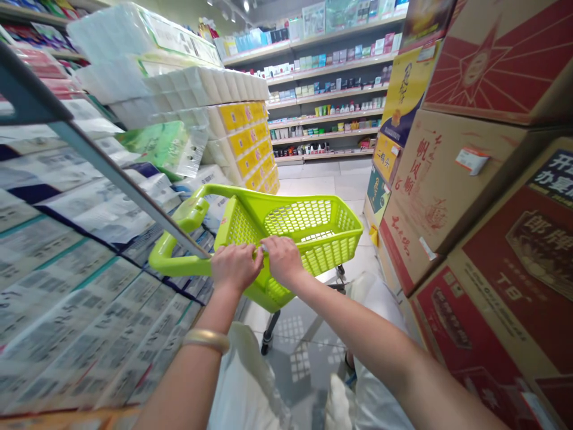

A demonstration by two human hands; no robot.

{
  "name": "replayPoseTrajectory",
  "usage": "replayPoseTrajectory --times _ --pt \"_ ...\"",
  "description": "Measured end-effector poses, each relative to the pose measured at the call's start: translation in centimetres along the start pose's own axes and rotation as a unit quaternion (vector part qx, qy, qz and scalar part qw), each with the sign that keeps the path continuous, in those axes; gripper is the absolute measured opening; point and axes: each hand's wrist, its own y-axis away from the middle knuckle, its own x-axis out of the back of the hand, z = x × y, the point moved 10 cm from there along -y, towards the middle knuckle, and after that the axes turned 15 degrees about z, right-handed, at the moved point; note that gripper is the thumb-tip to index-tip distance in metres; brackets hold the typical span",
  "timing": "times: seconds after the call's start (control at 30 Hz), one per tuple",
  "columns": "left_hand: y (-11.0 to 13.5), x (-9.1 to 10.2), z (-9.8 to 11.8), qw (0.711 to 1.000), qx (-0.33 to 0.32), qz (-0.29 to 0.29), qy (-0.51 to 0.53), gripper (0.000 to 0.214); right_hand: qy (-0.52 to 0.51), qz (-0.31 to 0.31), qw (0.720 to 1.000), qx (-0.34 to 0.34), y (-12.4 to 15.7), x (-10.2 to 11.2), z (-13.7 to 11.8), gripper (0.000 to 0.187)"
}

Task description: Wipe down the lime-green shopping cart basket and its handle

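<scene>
Head camera: both hands were on a bright green shopping cart [322,243], which stood in the middle of the aisle just ahead of the person, its basket end pointing away to the right. The left hand [235,266] had its fingers curled down over the near edge of the cart, close to the handle loop [188,266], and a gold-coloured bangle [206,339] circled that forearm. The right hand [283,261] gripped the same edge just beside it, fingers bent over the rim, the two thumbs nearly meeting. A slanting grey bar [120,179] ran from the upper left down to the cart beside the left hand; whether it touched either one could not be told. Below the basket, a dark caster [266,343] rested on the pale tiled floor [320,179], and the person's white trousers [380,388] showed on both sides of the gap between the arms.

To the left rose piled paper packs [89,322], with a green package [156,146] lying tilted on top near the white rolls [210,86] and the yellow-fronted packs [248,143]. Along the right stood stacked cartons [465,179], some printed in red, with a white tag [472,160] on one. Across the far end stretched shelves [331,89] lined with small boxes and bottles.
</scene>
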Motion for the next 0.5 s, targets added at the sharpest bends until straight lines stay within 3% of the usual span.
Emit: replayPoseTrajectory --times 0.1,0.17,0.4,0.5 --pt "0.0 -0.1 0.0 1.000 -0.009 0.001 0.006 0.043 -0.004 -0.018 0.999 0.039 -0.3 -0.5 -1.2 0.022" --pt "0.1 -0.3 -0.3 1.000 -0.012 0.001 0.008 0.045 0.007 -0.018 0.998 0.065 0.2 0.0 0.1 0.025" --pt "-0.3 -1.2 -1.1 1.000 -0.004 -0.002 0.015 0.047 0.109 0.025 0.993 0.034 2.8 4.0 10.9 0.031" --pt "-0.6 -1.2 -0.9 1.000 -0.004 0.004 0.021 0.047 0.145 0.057 0.988 0.018 3.5 5.7 14.3 0.032"
